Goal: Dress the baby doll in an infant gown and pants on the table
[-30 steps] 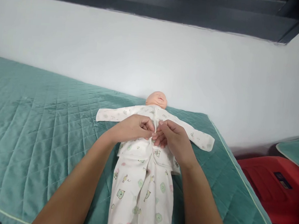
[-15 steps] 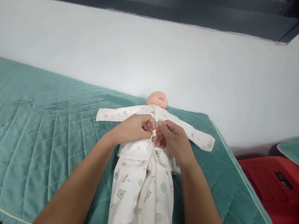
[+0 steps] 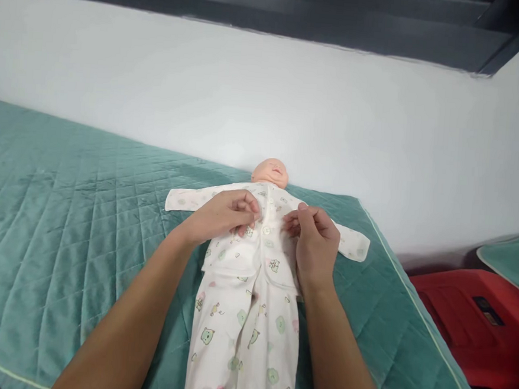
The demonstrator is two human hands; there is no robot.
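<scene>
A baby doll [image 3: 270, 172] lies on its back, dressed in a white printed shirt [image 3: 232, 256] and matching trousers [image 3: 267, 337]. The shirt's sleeves stretch out to both sides. Down its front runs a row of buttons, and a round button [image 3: 266, 230] sits fastened at mid-chest. Just left of that button hovers my left hand [image 3: 229, 215], fingers loosely curled and apart, holding nothing. To the right of the button is my right hand [image 3: 314, 237], its fingers bent and parted over the shirt with nothing visible in them. Whether the fingertips touch the cloth is hard to tell.
The doll rests on a green quilted cover [image 3: 84, 224] that reaches back to a white wall [image 3: 161, 81]. A dark beam [image 3: 254, 10] crosses above. Beyond the cover's right edge stands a red plastic object [image 3: 476, 328], with more green fabric [image 3: 512, 259] behind it.
Both hands have let go of the shirt front at the button and drawn apart, left hand leftward, right hand rightward. The button now lies flat and in plain view.
</scene>
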